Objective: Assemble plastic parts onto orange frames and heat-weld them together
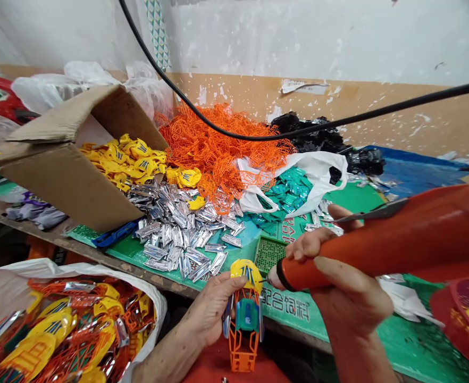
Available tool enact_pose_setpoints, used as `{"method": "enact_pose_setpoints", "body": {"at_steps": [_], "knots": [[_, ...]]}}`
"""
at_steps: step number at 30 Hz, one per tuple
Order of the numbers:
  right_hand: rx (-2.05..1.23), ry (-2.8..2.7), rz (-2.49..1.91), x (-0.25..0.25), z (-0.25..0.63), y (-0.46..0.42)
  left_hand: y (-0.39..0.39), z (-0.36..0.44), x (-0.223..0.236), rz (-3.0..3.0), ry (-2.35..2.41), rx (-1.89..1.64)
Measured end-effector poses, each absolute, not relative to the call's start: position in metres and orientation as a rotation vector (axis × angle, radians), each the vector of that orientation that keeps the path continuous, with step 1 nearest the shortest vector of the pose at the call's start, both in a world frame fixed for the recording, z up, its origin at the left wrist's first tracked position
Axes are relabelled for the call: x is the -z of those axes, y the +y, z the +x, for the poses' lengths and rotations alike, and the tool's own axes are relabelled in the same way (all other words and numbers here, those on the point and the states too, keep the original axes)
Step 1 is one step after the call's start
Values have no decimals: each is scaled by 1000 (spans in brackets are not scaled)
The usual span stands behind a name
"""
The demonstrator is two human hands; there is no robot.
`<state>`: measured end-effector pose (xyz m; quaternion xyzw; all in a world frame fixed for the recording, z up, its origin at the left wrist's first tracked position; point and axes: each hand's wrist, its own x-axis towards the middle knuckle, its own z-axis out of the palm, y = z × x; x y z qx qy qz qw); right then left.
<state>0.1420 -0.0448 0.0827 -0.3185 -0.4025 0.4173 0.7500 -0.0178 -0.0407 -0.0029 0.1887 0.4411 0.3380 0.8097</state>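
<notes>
My left hand (214, 306) is closed around a toy car body (245, 314) near the table's front edge. The body has a yellow hood, a green middle piece, silver side pieces and an orange frame at the near end. In my right hand (338, 271) is a red electric screwdriver (378, 239), held nearly level with its tip pointing left. Its bit meets or nearly meets the right side of the yellow hood; exact contact is too small to tell. Just behind the toy sits a small green tray (272, 254) full of tiny parts, probably screws.
A cardboard box (59, 175) with yellow hoods lies tipped at left. Silver pieces (178, 234), orange frames (214, 138) and green pieces (292, 189) are heaped behind. A sack (160, 303) of car bodies stands lower left, a red basket (453, 314) right. A black cable (258, 137) hangs across.
</notes>
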Motion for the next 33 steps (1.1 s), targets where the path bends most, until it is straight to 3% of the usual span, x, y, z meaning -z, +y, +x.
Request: {"method": "enact_pose_setpoints", "body": {"at_steps": [33], "knots": [[-932, -1031, -750, -57, 138, -50, -47, -13, 3, 351, 901, -755]]}}
